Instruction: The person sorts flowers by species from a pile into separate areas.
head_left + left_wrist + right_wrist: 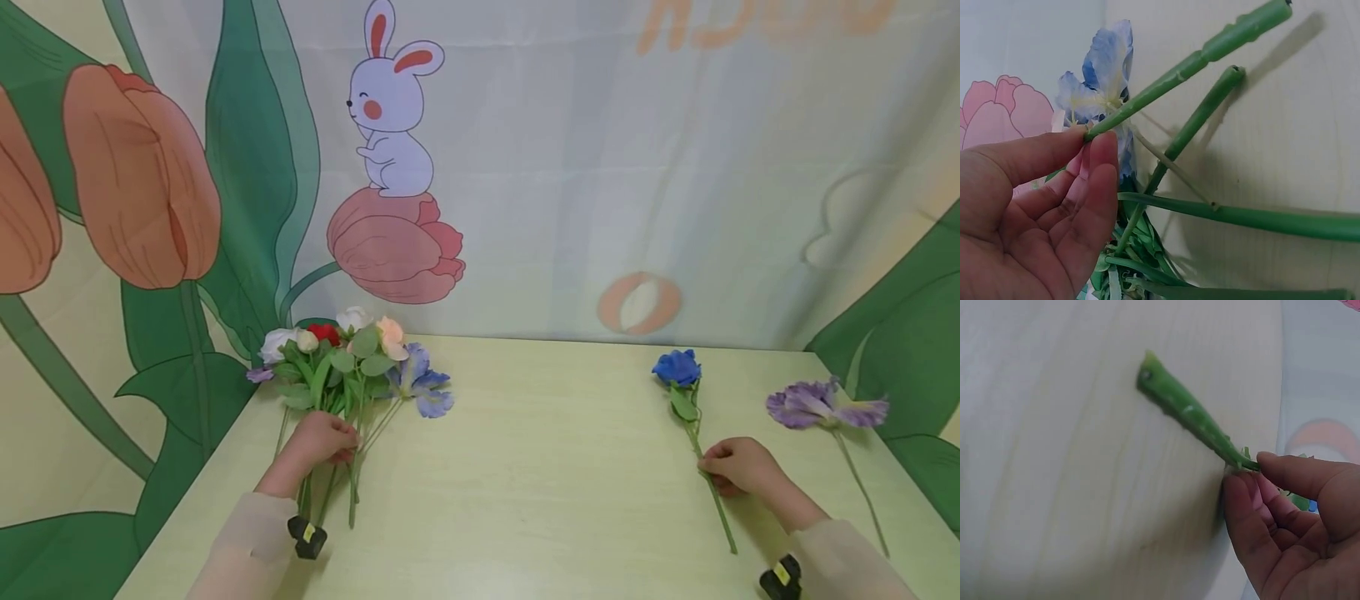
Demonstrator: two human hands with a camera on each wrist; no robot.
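Observation:
At the table's left side, my left hand (322, 437) pinches a green flower stem (1160, 90) between thumb and forefinger. Other stems, such as a thick green one (1194, 128), lie just below those fingers. Beyond the hand is a bunch of artificial flowers with a white bloom (276, 345), a red one (325, 334), a peach one (392, 337) and a blue-violet iris (420, 382). Which bloom the pinched stem belongs to, I cannot tell. On the right, my right hand (742, 465) holds a blue rose (677, 367) by the middle of its stem (1188, 415), the bloom pointing away from me.
A purple ruffled flower (825, 407) with a long thin stem lies along the right edge of the pale wooden table (540, 467). Behind the table hangs a printed cloth (562, 167) with a rabbit and tulips. Black wrist cameras sit at both sleeves.

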